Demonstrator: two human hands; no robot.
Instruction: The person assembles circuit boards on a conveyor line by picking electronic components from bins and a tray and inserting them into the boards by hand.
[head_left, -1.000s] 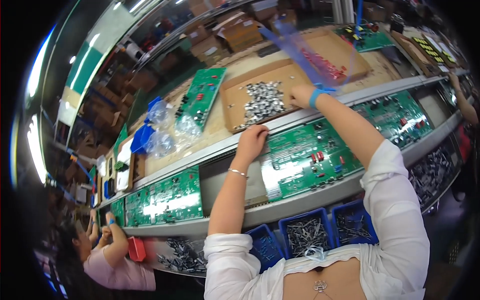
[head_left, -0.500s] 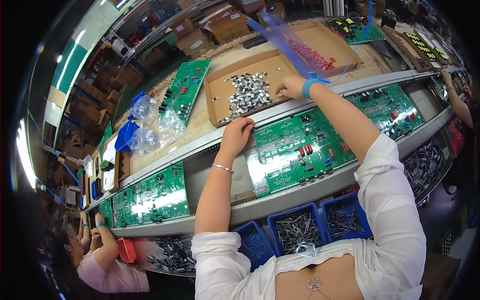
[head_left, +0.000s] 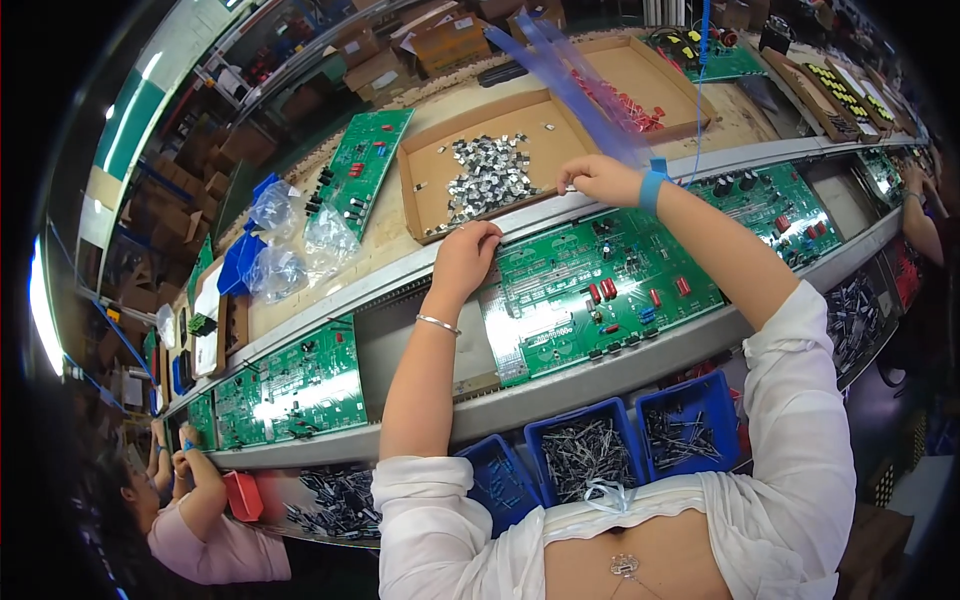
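My left hand (head_left: 466, 258) rests at the metal rail (head_left: 400, 265) by the far left corner of a green circuit board (head_left: 570, 285). Its fingers are curled inward, and whatever they may hold is hidden. My right hand (head_left: 605, 182), with a blue band at the wrist, is over the rail at the front right edge of a cardboard tray (head_left: 425, 155). Thumb and fingers are pinched together there, around something too small to make out. Small silver metal parts (head_left: 490, 170) lie heaped in the tray. Red and blue components stand on the board between my forearms.
Blue bins (head_left: 585, 450) of leaded components stand close before my body. Another board (head_left: 290, 390) lies on the line at left, one (head_left: 770, 215) at right. Behind the rail are plastic bags (head_left: 330, 235) and a tray of red parts (head_left: 660, 75). Co-workers sit at both sides.
My right hand has drawn back from inside the tray to its front edge, over the rail. My left hand stays by the board's corner. The whole view has shifted slightly.
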